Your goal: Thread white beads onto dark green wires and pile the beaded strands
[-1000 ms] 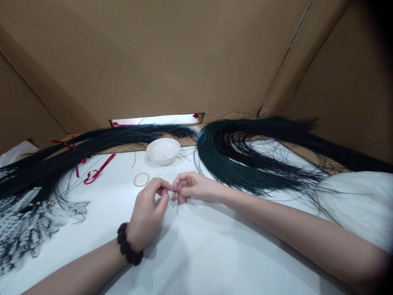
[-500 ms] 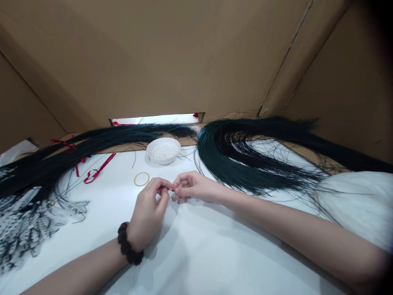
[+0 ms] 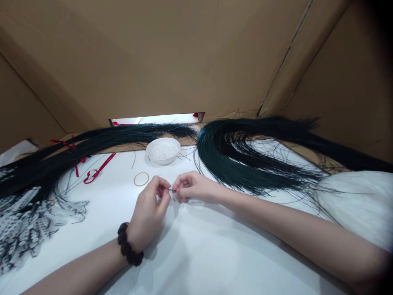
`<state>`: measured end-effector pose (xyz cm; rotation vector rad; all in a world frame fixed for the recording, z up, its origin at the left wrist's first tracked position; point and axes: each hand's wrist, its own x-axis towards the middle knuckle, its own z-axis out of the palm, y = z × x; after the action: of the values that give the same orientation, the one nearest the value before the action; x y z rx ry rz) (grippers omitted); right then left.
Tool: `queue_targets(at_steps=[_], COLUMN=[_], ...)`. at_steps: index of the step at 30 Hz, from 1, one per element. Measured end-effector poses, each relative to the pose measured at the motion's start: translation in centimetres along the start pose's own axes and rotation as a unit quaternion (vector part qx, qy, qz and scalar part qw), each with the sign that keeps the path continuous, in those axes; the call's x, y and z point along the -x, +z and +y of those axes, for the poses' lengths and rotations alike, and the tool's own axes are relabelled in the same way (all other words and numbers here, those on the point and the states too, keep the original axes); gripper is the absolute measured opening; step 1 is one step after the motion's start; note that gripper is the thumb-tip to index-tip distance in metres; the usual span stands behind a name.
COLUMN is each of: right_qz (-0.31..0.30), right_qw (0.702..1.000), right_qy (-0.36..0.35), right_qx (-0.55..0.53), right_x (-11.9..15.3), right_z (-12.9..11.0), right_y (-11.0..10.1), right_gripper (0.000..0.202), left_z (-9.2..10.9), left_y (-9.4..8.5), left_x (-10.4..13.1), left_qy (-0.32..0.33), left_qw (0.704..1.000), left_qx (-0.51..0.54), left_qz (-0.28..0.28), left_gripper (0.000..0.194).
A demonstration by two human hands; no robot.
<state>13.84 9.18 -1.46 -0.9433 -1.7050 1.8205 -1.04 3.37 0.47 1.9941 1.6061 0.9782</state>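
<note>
Over the white tabletop, my left hand (image 3: pixel 152 211) and my right hand (image 3: pixel 190 186) face each other, fingertips pinched a short way apart. A short stretch of thin dark strand (image 3: pixel 172 190) runs between them, gripped at both ends. The rest of it is hidden by my fingers. Just beyond my hands lies a yellow rubber band (image 3: pixel 141 179). Farther back stands a white bowl (image 3: pixel 163 150) of small whitish pieces. Behind my right hand, a thick bundle of dark green strands (image 3: pixel 227 166) bends in a U.
A second dark strand bundle (image 3: pixel 101 139) stretches along the left, with red ribbon (image 3: pixel 97 174) near it. White strips with black marks (image 3: pixel 24 221) are heaped at lower left. A translucent white bundle (image 3: pixel 359 205) lies at right. Cardboard walls (image 3: pixel 159 57) enclose the back and sides.
My left hand has drawn slightly left, away from my right fingertips, so more of the thin strand shows between them. My right hand is nearly still.
</note>
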Motion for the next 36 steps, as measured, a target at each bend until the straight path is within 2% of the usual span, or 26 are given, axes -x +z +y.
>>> queue_targets(at_steps=[10, 16, 27, 36], right_qz=[0.020, -0.004, -0.001, -0.023], right_qw=[0.999, 0.999, 0.983, 0.977], right_qy=[-0.018, -0.034, -0.073, -0.058], right_qx=[0.018, 0.026, 0.166, 0.203], right_x=[0.2, 0.4, 0.9, 1.0], right_z=[-0.4, -0.4, -0.4, -0.8], right_y=[0.4, 0.5, 0.5, 0.1], right_gripper=[0.004, 0.007, 0.006, 0.012], left_z=[0.0, 0.1, -0.1, 0.2], left_y=[0.0, 0.1, 0.4, 0.2], left_x=[0.3, 0.5, 0.8, 0.6], left_qy=[-0.003, 0.011, 0.002, -0.009], left_qw=[1.000, 0.998, 0.996, 0.996], left_qx=[0.000, 0.003, -0.002, 0.020], left_qz=[-0.025, -0.061, -0.089, -0.087], left_gripper=[0.004, 0.006, 0.008, 0.010])
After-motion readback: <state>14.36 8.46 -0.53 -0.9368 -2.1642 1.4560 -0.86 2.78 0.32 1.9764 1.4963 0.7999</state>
